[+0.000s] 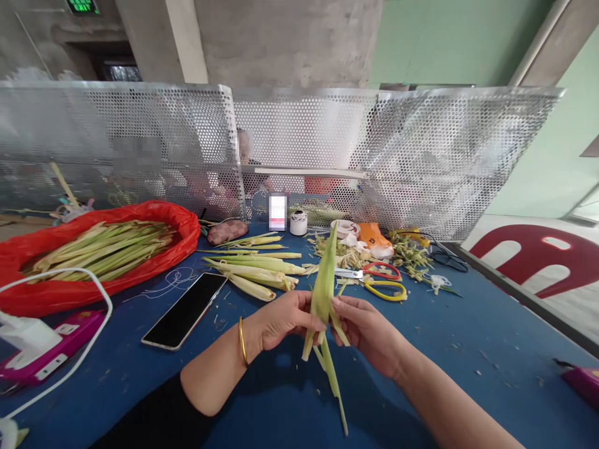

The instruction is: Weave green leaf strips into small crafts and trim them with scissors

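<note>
Nearer the person than the scissors, left hand and right hand pinch a husk, apparently arranging its strips; the next move likely calls for steady fingertips.

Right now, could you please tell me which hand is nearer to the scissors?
Right: the right hand is just to the near side of the scissors; the left hand is farther off, to their near left.

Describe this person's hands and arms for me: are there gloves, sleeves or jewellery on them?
The left hand and right hand are ungloved. A narrow, shiny gold-coloured bangle circles the left wrist, and a plain black sleeve covers that arm further up. The visible right forearm is bare, with no sleeve or bracelet.
</note>
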The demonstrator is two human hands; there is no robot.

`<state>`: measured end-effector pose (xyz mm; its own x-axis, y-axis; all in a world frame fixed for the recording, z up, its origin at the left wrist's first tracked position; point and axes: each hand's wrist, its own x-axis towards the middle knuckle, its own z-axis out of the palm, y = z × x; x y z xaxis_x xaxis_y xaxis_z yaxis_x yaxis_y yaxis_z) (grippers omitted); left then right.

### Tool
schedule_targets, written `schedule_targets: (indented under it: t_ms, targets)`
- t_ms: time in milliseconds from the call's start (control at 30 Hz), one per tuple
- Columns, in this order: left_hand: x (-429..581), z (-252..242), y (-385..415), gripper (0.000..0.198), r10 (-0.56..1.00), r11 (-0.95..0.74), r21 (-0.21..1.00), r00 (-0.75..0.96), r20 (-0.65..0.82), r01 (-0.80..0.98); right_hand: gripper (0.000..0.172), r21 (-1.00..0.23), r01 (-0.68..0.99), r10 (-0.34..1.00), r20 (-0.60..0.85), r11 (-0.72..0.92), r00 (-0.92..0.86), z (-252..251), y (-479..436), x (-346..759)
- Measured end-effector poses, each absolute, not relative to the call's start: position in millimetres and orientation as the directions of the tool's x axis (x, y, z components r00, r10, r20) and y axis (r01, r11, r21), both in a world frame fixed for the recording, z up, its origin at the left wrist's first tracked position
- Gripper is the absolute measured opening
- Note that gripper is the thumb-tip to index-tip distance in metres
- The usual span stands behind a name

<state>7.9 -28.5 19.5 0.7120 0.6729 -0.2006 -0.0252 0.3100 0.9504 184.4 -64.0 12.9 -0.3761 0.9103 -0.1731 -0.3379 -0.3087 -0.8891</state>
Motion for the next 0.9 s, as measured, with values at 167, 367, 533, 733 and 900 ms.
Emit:
schedule_targets:
  t_ms: [167,367,533,733,900]
  targets:
    - [12.3,22.7,-32.5,0.034,0.751,0.356,0.933,0.612,-0.248,-0.059,0.027,-0.944,-0.239,0.937,-0.146,-0.228,-0.317,9.2,-64.3,180.9]
    - [15.6,23.9,-34.0,0.033,0.772,0.400,0.906,0.583,-0.253,-0.137,0.019,-0.888,-0.342,0.898,-0.153,-0.308,-0.412,9.6,-65.6,180.2]
    - [13.3,21.8,-32.3,0.030,0.731,0.418,0.897,0.640,-0.238,-0.143,0.016,-0.818,-0.429,0.864,-0.155,-0.384,-0.478,12.6,-65.9,180.5]
    - [11.6,23.3,-31.7,0.033,0.741,0.420,0.896,0.626,-0.244,-0.148,0.021,-0.844,-0.418,0.877,-0.120,-0.337,-0.465,16.5,-67.1,182.7]
    - [12.7,24.1,-34.5,0.039,0.708,0.379,0.924,0.659,-0.256,-0.049,0.031,-0.910,-0.328,0.922,-0.127,-0.255,-0.366,11.7,-65.6,181.9]
